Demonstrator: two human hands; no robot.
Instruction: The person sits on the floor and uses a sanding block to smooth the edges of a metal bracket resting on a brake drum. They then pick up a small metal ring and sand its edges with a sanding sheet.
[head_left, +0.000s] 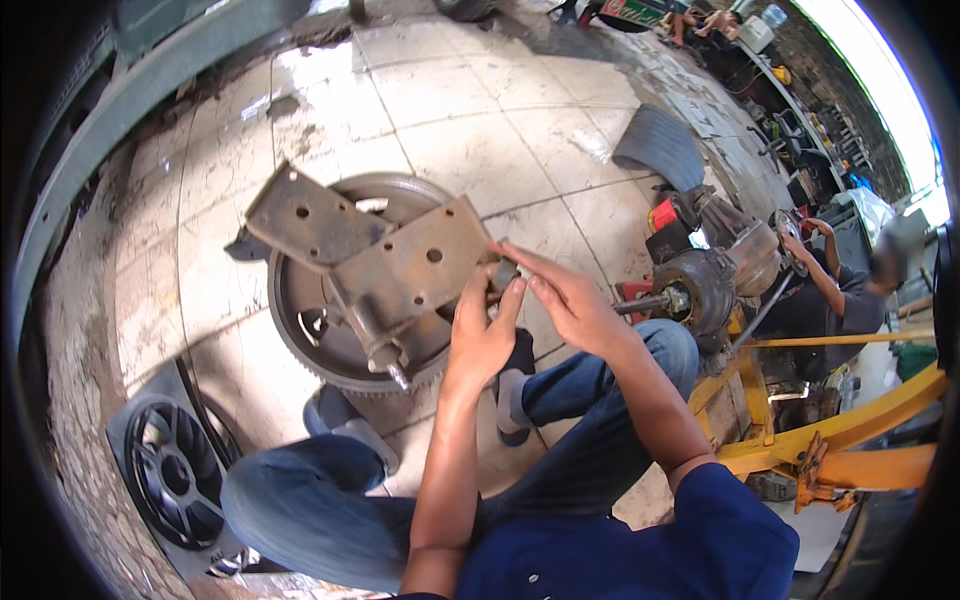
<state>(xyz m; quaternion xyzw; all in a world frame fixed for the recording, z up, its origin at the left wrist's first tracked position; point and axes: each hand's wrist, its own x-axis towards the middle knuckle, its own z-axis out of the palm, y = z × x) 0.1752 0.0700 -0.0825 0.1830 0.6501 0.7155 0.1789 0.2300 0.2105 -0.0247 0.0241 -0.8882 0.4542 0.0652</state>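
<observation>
Both my hands meet at the right edge of a rusty metal bracket (400, 262) with several round holes. Between the fingers and thumb of my left hand (483, 330) is a small dark grey metal piece (506, 271); its exact kind is too small to tell. My right hand (574, 308) closes on the same piece from the other side, its long fingers pressed together and their tips near the bracket's edge. A short tube with a shiny threaded end (396, 374) sticks out of the bracket toward me. Beneath lies a large toothed flywheel (292, 330).
A black fan in a square frame (170, 470) stands at the lower left. To the right are a greasy axle housing (730, 250), a yellow metal stand (840, 425) and another person (850, 290) at work. A curved dark sheet (660, 148) lies on the tiled floor (450, 110).
</observation>
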